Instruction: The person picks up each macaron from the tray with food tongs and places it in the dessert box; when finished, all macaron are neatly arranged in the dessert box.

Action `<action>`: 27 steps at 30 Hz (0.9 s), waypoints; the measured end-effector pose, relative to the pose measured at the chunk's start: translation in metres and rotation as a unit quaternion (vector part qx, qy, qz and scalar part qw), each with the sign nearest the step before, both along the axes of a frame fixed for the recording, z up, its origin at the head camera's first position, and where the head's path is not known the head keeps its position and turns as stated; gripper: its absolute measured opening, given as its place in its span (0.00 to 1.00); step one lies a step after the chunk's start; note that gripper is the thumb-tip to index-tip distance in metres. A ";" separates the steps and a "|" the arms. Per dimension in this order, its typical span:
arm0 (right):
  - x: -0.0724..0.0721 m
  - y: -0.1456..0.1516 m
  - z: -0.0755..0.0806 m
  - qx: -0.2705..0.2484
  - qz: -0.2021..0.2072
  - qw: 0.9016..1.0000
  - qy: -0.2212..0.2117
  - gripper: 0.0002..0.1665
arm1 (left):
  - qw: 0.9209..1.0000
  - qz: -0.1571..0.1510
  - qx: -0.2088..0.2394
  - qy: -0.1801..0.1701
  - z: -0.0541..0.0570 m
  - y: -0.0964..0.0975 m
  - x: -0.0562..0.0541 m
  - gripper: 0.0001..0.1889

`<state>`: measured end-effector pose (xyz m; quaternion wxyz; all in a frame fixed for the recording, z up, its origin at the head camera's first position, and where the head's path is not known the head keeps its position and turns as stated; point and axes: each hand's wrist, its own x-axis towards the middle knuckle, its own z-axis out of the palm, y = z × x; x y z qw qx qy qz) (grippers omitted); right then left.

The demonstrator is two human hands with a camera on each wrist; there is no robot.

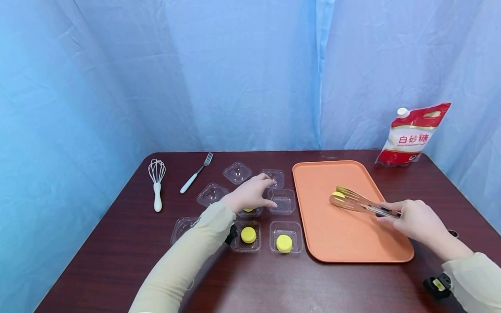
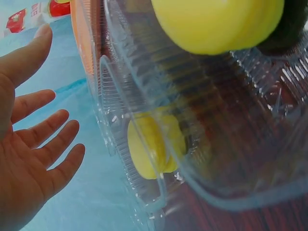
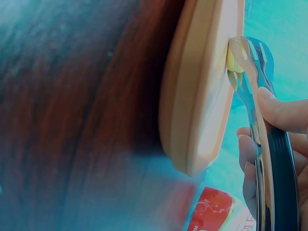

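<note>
Right hand (image 1: 415, 219) has its thumb and fingers curled round some tongs (image 1: 354, 205), and the yellow cookie (image 1: 337, 194) sits well past that grip, out between the tong tips over the orange tray (image 1: 356, 243). Can't tell if the tips are really squeezing it. Left hand's (image 1: 252, 192) grip is spread wide with nothing in it, thumb and fingers around the near-empty-air side of a clear box (image 1: 285, 204) beside the tray; can't tell if they touch. Readable text: a red and white bag (image 1: 411, 134) at the back right of the desk (image 1: 274, 287) says 白砂糖, smaller line underneath too tiny for me. Front boxes: left one (image 1: 238, 243) has a yellow cookie, right one (image 1: 276, 228) too, and a third (image 1: 257, 213), partly behind the left hand, shows yellow inside.
</note>
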<state>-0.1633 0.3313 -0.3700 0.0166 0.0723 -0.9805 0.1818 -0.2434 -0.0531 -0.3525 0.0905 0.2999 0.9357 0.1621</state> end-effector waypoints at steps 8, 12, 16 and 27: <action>-0.001 0.001 -0.001 0.000 0.002 1.000 -0.004 0.31 | 0.999 -0.016 -0.038 0.005 -0.008 0.005 -0.004 0.36; 0.000 0.001 -0.001 -0.003 0.005 1.000 -0.007 0.31 | 0.999 -0.017 -0.051 0.000 -0.011 0.007 -0.004 0.37; 0.000 0.000 -0.002 -0.002 0.003 1.000 -0.004 0.32 | 0.998 -0.015 -0.061 -0.001 -0.012 0.009 -0.003 0.36; 0.000 0.001 -0.002 -0.003 0.005 1.000 0.003 0.32 | 0.996 -0.015 -0.085 0.002 -0.012 0.014 -0.001 0.35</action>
